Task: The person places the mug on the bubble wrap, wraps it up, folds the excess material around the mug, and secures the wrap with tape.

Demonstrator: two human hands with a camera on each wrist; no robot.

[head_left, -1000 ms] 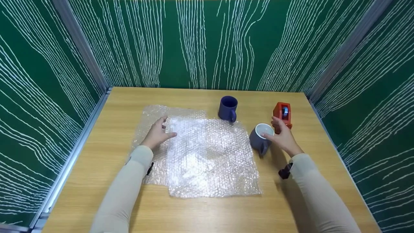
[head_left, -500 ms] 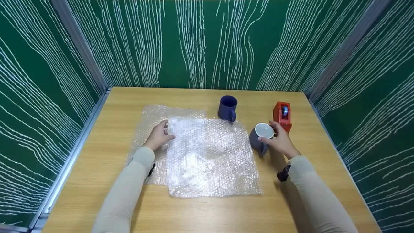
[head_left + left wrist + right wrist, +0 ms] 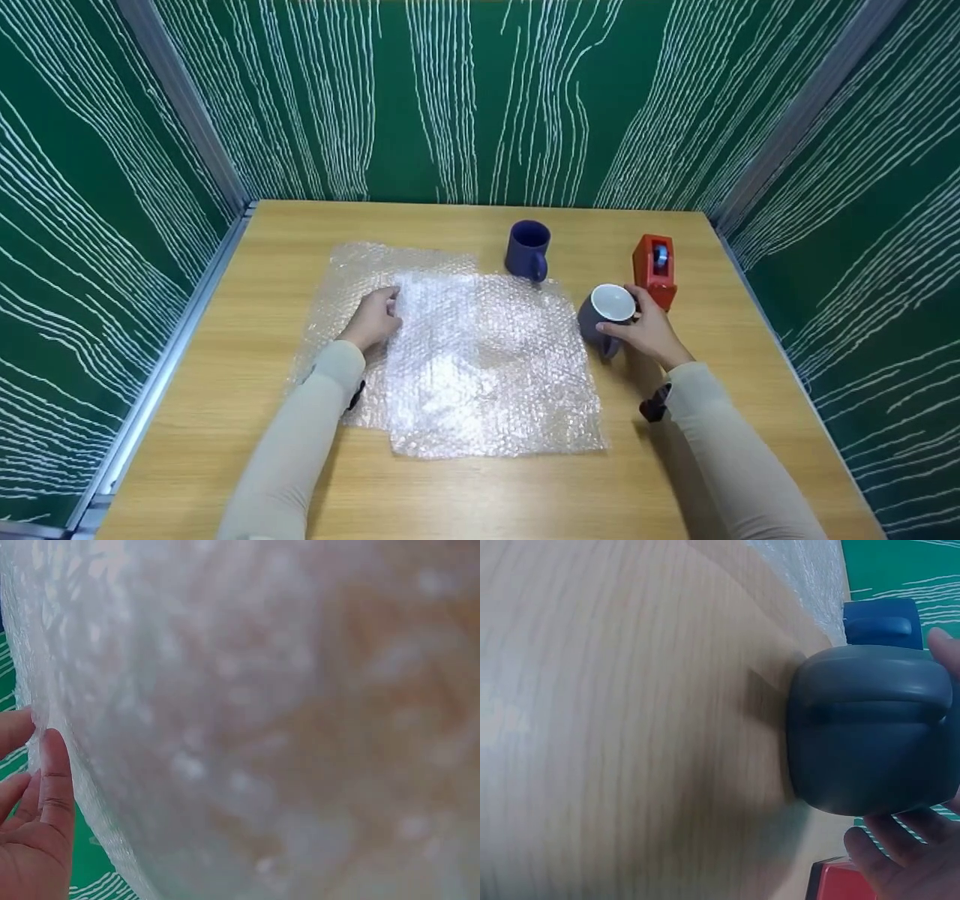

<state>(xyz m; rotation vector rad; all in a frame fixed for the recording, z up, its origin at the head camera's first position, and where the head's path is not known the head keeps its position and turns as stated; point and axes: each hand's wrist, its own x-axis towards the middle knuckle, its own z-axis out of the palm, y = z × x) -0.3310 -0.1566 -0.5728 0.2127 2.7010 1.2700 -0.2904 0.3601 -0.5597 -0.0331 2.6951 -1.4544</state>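
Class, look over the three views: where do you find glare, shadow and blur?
Head view: glare whitens the bubble wrap, and a shadow falls on the table beside the right sleeve; left wrist view: the bubble wrap is blurred, the left hand clearer; right wrist view: a soft shadow lies beside the gray mug.

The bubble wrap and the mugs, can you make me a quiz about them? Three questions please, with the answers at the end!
1. Which hand is at the grey mug?
2. True or false: the grey mug lies on its side.
3. The left hand touches: A) the tape dispenser, B) the bubble wrap, C) the blue mug.

Key:
1. The right hand.
2. False; it stands upright.
3. B.
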